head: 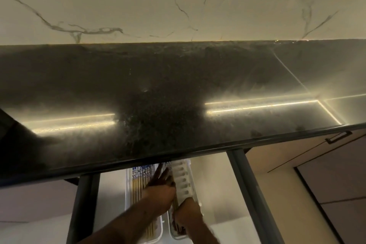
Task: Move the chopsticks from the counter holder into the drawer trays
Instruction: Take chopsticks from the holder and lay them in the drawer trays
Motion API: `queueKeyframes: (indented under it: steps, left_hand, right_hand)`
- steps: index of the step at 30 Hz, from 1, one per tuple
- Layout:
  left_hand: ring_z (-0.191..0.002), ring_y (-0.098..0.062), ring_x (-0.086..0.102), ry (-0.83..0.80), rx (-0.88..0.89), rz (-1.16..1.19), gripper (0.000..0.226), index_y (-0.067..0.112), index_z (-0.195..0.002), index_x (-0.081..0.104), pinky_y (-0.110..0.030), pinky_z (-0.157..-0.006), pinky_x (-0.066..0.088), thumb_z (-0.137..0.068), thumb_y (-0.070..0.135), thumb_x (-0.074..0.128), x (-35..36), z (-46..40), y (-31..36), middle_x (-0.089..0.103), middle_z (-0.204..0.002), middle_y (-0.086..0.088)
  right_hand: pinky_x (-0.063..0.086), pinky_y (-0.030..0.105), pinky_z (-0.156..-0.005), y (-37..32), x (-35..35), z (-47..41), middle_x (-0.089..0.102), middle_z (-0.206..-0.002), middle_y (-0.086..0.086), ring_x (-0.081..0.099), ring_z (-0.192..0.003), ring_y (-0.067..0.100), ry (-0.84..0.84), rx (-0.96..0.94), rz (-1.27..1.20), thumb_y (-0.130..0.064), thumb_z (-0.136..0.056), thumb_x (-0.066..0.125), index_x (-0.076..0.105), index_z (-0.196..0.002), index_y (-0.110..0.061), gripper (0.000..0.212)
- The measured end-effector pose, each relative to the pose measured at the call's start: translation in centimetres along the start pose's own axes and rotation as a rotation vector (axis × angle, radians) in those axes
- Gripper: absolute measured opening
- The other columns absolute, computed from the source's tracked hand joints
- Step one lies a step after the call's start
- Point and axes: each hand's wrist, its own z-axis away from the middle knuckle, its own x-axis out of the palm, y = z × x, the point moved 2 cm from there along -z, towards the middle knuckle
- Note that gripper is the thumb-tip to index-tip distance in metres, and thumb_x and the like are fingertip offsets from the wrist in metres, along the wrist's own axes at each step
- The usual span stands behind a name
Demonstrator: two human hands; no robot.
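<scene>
Below the counter edge a drawer stands pulled out with two white trays side by side. The left tray [127, 194] holds several pale chopsticks [138, 188] with blue patterned tops. My left hand [158, 190] lies across the gap between the trays, fingers spread over a bundle of dark chopsticks [175, 204]. My right hand [188, 216] grips the near end of that bundle in the right tray [174, 233]. A white slotted piece [182, 180] lies along the right tray's far part. The far ends of both trays are hidden under the counter. No counter holder is in view.
The black speckled counter [158, 95] fills the middle of the view, with a marble wall [138, 6] behind it. The drawer's dark grey side rails [247, 188] flank the trays. A cabinet front with a dark handle [338, 137] is at the right.
</scene>
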Motion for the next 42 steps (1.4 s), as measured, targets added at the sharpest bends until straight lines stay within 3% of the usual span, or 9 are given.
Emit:
queueKeyframes:
  steps: [3, 8, 11, 15, 19, 26, 33, 37, 42]
  left_hand:
    - [-0.148, -0.029, -0.014, 0.012, 0.056, -0.178, 0.060, 0.007, -0.151, 0.017, -0.044, -0.110, -0.023, -0.099, 0.021, 0.044, -0.7, -0.3, 0.3, 0.001, -0.162, -0.009]
    - [-0.148, -0.027, -0.013, 0.000, 0.040, -0.196, 0.052, 0.005, -0.148, 0.027, -0.039, -0.102, -0.026, -0.102, 0.025, 0.038, -0.5, -0.7, 0.8, 0.004, -0.163, -0.008]
    - [-0.147, -0.026, -0.017, 0.002, 0.005, -0.142, 0.054, 0.008, -0.150, 0.023, -0.040, -0.104, -0.025, -0.101, 0.026, 0.039, -0.1, -1.0, 0.8, -0.002, -0.163, -0.005]
    - [-0.149, -0.026, 0.007, -0.119, -0.043, -0.059, 0.050, 0.014, -0.145, 0.034, -0.048, -0.121, 0.006, -0.097, 0.024, 0.048, 0.7, -1.3, 0.4, 0.016, -0.161, -0.002]
    - [-0.149, -0.023, -0.007, -0.052, -0.114, 0.033, 0.056, 0.019, -0.150, 0.026, -0.042, -0.118, -0.005, -0.098, 0.026, 0.047, 0.1, -1.9, 0.4, 0.006, -0.162, 0.003]
    - [-0.137, -0.022, 0.037, 0.023, -0.035, 0.146, 0.032, 0.021, -0.124, 0.056, -0.044, -0.116, 0.026, -0.093, 0.024, 0.055, -0.5, 0.2, -0.1, 0.052, -0.138, 0.000]
    - [-0.119, -0.018, 0.051, 0.234, 0.074, 0.195, 0.027, 0.020, -0.118, 0.060, -0.037, -0.105, 0.040, -0.092, 0.018, 0.054, -2.7, 4.5, 0.3, 0.060, -0.127, -0.001]
    - [-0.132, -0.018, 0.043, 0.307, 0.101, 0.283, 0.036, 0.020, -0.130, 0.056, -0.038, -0.117, 0.019, -0.094, 0.020, 0.055, -4.0, 7.8, 1.3, 0.055, -0.138, 0.000]
    - [-0.138, -0.019, 0.037, 0.387, 0.052, 0.400, 0.042, 0.023, -0.138, 0.048, -0.039, -0.117, 0.019, -0.096, 0.024, 0.053, -7.4, 13.1, 1.8, 0.047, -0.147, 0.000]
  right_hand:
    - [0.045, 0.027, -0.099, 0.1, 0.5, -0.1, 0.060, -0.129, 0.009, 0.056, -0.121, 0.023, 0.079, -0.037, 0.051, -0.039, -0.095, 0.050, 0.052, -0.129, -0.008, 0.046]
    - [0.045, 0.024, -0.095, 0.2, 1.2, -0.1, 0.061, -0.126, 0.008, 0.058, -0.120, 0.020, 0.117, -0.070, 0.148, -0.041, -0.095, 0.047, 0.055, -0.123, -0.010, 0.042]
    - [0.051, 0.020, -0.079, 0.1, 1.0, 0.4, 0.070, -0.105, 0.008, 0.069, -0.098, 0.016, 0.318, -0.155, 0.238, -0.039, -0.086, 0.062, 0.065, -0.105, -0.011, 0.034]
    - [0.049, 0.027, -0.091, 0.0, 1.5, 1.0, 0.066, -0.115, 0.002, 0.064, -0.110, 0.020, 0.252, -0.192, 0.289, -0.031, -0.094, 0.044, 0.054, -0.120, -0.018, 0.031]
    - [0.048, 0.029, -0.092, 0.3, 1.3, 1.5, 0.065, -0.116, 0.002, 0.063, -0.111, 0.021, 0.232, -0.209, 0.306, -0.029, -0.093, 0.041, 0.052, -0.120, -0.020, 0.030]
    - [0.043, 0.027, -0.089, 0.5, -0.3, 3.9, 0.061, -0.116, 0.005, 0.060, -0.110, 0.026, 0.212, -0.218, 0.182, -0.032, -0.085, 0.038, 0.057, -0.118, -0.019, 0.040]
    - [0.055, 0.026, -0.082, 0.2, -3.6, 7.7, 0.070, -0.107, 0.003, 0.069, -0.094, 0.023, 0.310, -0.180, 0.009, -0.014, -0.085, 0.059, 0.067, -0.105, -0.021, 0.023]
    - [0.053, 0.022, -0.080, -0.7, -5.2, 10.5, 0.071, -0.110, 0.002, 0.069, -0.093, 0.020, 0.387, -0.225, -0.030, -0.018, -0.087, 0.070, 0.069, -0.110, -0.019, 0.023]
    - [0.056, 0.025, -0.085, -2.3, -6.4, 16.7, 0.070, -0.113, 0.002, 0.068, -0.094, 0.020, 0.435, -0.343, -0.038, -0.019, -0.087, 0.071, 0.068, -0.113, -0.016, 0.026]
